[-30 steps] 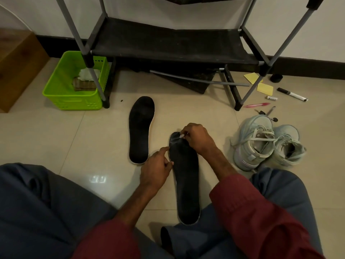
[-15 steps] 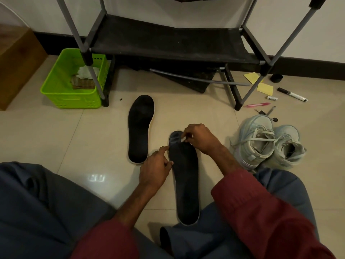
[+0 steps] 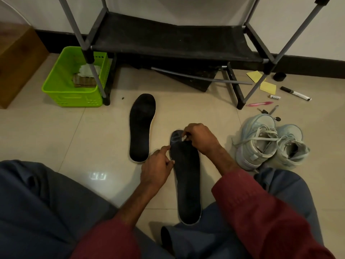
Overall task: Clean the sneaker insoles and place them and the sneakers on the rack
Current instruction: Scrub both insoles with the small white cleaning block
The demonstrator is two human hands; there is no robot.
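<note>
Cleaning step, I judged. Right hand pinched a small white scrap at the toe of the near insole, centre frame on the floor. Left hand pinched its edge. Second insole lay just left, sneakers right. Next I'd want strokes heelward.

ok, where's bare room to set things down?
Free: floor tiles between green plastic basket and flat black white-edged insole; black fabric rack shelf. Crowded: right side, pale lace-up sneakers, yellow sticky notes, black-and-white marker; centre, left hand and right hand with white scrap on second insole.
</note>
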